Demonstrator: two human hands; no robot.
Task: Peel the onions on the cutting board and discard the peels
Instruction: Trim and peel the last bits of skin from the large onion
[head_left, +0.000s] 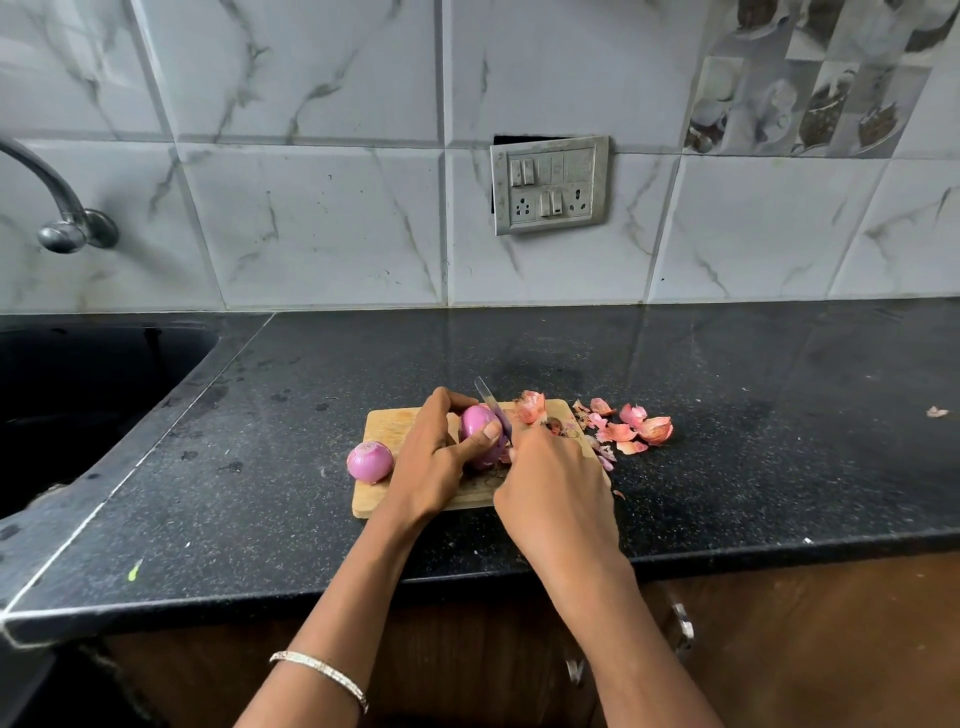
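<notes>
A wooden cutting board (400, 423) lies on a black counter (727, 415). Everything here is told from that board.

Over the middle of the board, the left hand (441, 457) grips a purple onion (478, 428). The fingers curl over the top of it and the thumb presses on its front. The hand hides the left side and the bottom of this onion, so you cannot tell if it touches the board.

The right hand (556, 488) is close beside the left one, over the right half of the board. It holds a knife (493, 410). Only the thin blade shows, lying against the right side of the held onion. The handle is hidden inside the hand, and the fingers are hidden too, because only the back of the hand shows.

A second onion (370, 461) sits on the left edge of the board, and no hand touches it.

A curled peel (531, 407) lies at the far right corner of the board. More pink peels (636, 428) lie on the counter just right of the board. Some small bits near the right hand are too dark to make out.

Far left of the board is a dark sink (78, 374), cut off by the edge of the view.
</notes>
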